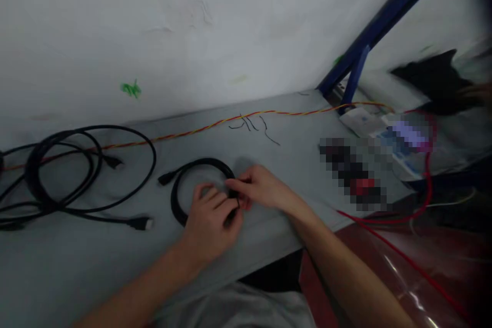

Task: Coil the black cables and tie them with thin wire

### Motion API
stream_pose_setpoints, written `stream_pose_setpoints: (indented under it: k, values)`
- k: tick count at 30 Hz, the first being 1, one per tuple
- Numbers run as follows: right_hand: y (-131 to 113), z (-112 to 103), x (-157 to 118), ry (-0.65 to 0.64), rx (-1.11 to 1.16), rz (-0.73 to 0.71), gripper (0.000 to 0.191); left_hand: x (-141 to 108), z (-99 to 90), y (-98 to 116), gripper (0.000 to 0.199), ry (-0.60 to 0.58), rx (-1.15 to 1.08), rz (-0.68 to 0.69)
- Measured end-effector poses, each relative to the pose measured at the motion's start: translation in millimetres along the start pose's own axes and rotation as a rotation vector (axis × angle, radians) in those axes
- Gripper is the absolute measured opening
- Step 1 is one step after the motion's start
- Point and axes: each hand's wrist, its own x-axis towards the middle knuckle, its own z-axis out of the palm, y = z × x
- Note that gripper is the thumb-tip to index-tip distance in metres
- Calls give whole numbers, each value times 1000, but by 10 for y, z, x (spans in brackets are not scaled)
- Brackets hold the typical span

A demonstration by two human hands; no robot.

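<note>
A black cable (203, 162) lies coiled in a ring on the grey table, its dark plug (166, 179) pointing left. My left hand (213, 223) is closed around the right side of the coil. Pressed close to it, my right hand (259, 187) pinches at the same spot with thumb and fingers. A thin black tie (238, 201) shows between the two hands; the fingers partly hide it. Several similar loose thin ties (265, 125) lie on the table beyond the coil.
More coiled black cables (34, 174), with HDMI-like plugs (142, 223), lie at left. A twisted red-yellow wire (200, 129) runs along the wall (230, 36). At right are a blurred-out dark item (349, 174), a blue metal frame (384, 20) and a red cable (428, 179).
</note>
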Motion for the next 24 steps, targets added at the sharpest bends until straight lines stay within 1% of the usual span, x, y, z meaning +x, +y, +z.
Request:
stream_pose_setpoints:
  k: [1,2,5,6,8,10,13,16,18,21,24]
  values:
    - [8,-4,3,-5,14,3,51,5,-4,-4,2,12,-42,-28]
    - [16,-10,8,-9,22,4,51,12,-13,-8,2,29,-80,-61]
    - [35,-27,23,-20,17,-1,51,43,-81,-32,12,47,-159,-151]
    - [39,-33,28,-24,16,1,51,59,-117,-50,16,39,-166,-174]
    - [45,-40,37,-30,28,14,52,100,-207,-109,20,-13,-149,-191]
    - [56,-40,45,-38,54,25,52,148,-304,-193,20,-99,-85,-164]
    - [84,-33,54,-44,87,8,54,205,-411,-314,20,-209,105,-62]
    - [106,-32,48,-50,133,-14,58,224,-443,-361,20,-234,304,49]
    - [100,-37,29,-61,173,-27,60,219,-438,-355,19,-233,369,104]
    - [60,-34,-14,-88,228,-47,62,210,-424,-346,20,-237,351,141]
    - [19,3,-42,-132,254,-66,64,215,-419,-381,23,-292,219,144]
